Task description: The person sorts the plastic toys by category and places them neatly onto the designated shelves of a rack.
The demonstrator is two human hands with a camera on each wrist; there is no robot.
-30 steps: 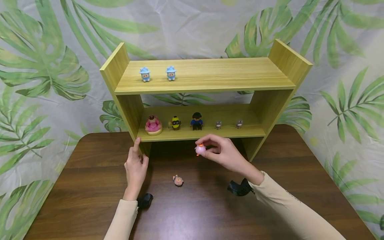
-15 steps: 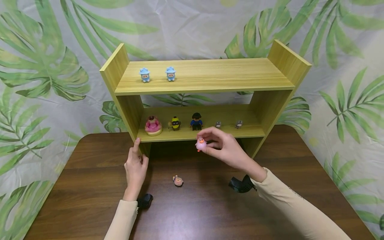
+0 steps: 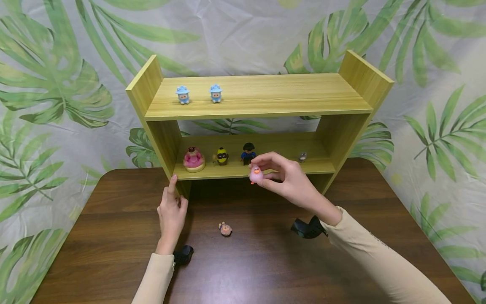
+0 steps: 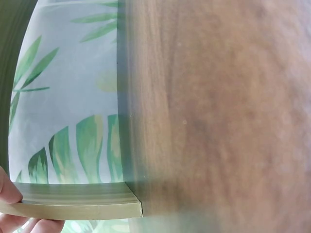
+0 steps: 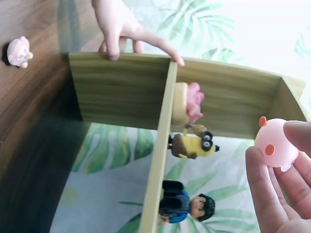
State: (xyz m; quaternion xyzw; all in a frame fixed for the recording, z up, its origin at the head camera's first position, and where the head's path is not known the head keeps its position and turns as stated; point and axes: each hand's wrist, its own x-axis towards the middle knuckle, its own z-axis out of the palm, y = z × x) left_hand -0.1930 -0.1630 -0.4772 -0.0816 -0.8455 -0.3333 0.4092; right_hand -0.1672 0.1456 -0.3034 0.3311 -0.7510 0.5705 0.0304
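Observation:
A small pink duck figure (image 3: pixel 256 174) with an orange beak is pinched between the thumb and fingers of my right hand (image 3: pixel 290 179), held in front of the middle shelf's edge. The right wrist view shows the orange feet of the duck (image 5: pixel 277 143). My left hand (image 3: pixel 171 213) grips the front edge of the left side panel of the wooden shelf (image 3: pixel 262 115), with the thumb on one side and fingers on the other; its index finger reaches up to the middle board. A small pinkish figure (image 3: pixel 225 229) lies on the table between the arms.
On the middle board stand a pink bear figure (image 3: pixel 194 159), a yellow minion figure (image 3: pixel 221 156), a dark-haired doll (image 3: pixel 248 153) and a small grey figure (image 3: pixel 302 157). Two blue-hatted figures (image 3: pixel 216 93) are on the top board. The brown table (image 3: pixel 243 270) lies below.
My right hand has risen slightly with the duck, whose face has turned from downward to forward. It now covers one of the grey figures. My left hand has stayed in place.

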